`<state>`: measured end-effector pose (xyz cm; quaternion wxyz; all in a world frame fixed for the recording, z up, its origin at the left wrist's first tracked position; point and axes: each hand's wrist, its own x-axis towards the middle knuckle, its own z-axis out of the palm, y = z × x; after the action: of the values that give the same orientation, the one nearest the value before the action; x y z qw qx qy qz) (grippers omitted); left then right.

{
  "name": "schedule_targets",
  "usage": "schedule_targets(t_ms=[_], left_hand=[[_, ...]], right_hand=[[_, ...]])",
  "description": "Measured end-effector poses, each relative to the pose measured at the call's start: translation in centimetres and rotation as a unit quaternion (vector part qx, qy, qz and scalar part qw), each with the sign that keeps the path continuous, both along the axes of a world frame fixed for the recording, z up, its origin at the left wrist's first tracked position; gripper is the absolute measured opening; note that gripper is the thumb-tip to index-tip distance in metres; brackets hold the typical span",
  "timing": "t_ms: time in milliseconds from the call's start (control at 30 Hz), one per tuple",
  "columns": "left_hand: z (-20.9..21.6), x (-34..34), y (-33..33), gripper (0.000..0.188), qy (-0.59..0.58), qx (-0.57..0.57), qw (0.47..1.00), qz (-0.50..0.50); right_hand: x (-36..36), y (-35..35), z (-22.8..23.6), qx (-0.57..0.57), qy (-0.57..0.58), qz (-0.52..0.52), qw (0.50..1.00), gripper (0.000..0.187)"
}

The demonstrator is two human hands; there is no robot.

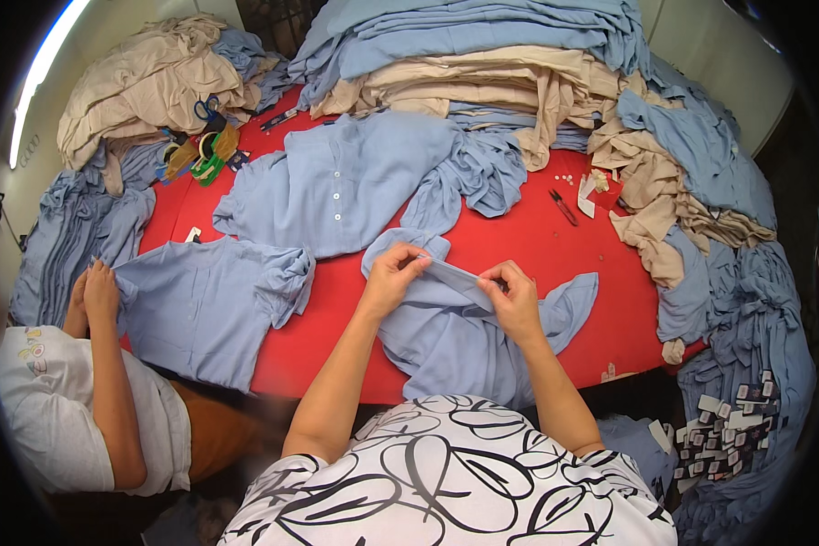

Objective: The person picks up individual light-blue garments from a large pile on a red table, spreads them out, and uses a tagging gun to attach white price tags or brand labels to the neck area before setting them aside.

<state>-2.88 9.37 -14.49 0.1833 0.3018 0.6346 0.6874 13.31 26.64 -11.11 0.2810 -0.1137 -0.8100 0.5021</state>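
Observation:
A light blue shirt [450, 337] lies partly on the red table in front of me, its near part reaching my lap. My left hand [397, 276] pinches one end of a folded strip on it, perhaps a collar or placket. At the strip's other end, my right hand [510, 296] grips the cloth between thumb and fingers. The strip [458, 279] is stretched straight between both hands. Just beyond lies another blue shirt [346, 182], front up, with a row of white buttons.
To my left a co-worker's hands [98, 289] hold a blue shirt [211, 305]. Blue and beige garment piles [482, 45] ring the red table [601, 314]. Thread snips [564, 207] lie at right near small white buttons. Tape dispensers [214, 155] stand far left. Tags [728, 428] hang at lower right.

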Motion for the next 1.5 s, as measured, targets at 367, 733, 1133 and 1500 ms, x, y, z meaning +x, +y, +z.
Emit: schedule_targets(t_ms=[367,733,1133,1500], left_hand=[[0.8,0.5,0.4,0.021,-0.067,0.039,0.997,-0.031],[0.7,1.0,0.5,0.019,-0.028,-0.044,0.998,0.022],[-0.2,0.5,-0.6,0.021,-0.139,0.022,0.988,-0.068],[0.3,0.2,-1.2,0.016,-0.110,-0.013,0.989,-0.102]], right_hand=[[0.6,0.1,-1.8,-0.062,-0.038,-0.011,0.997,0.012],[1.1,-0.6,-1.5,-0.099,-0.047,0.003,0.994,0.014],[1.4,-0.6,-0.3,0.002,-0.009,-0.024,1.000,0.012],[1.4,-0.2,-1.0,-0.027,-0.032,0.004,0.999,0.011]])
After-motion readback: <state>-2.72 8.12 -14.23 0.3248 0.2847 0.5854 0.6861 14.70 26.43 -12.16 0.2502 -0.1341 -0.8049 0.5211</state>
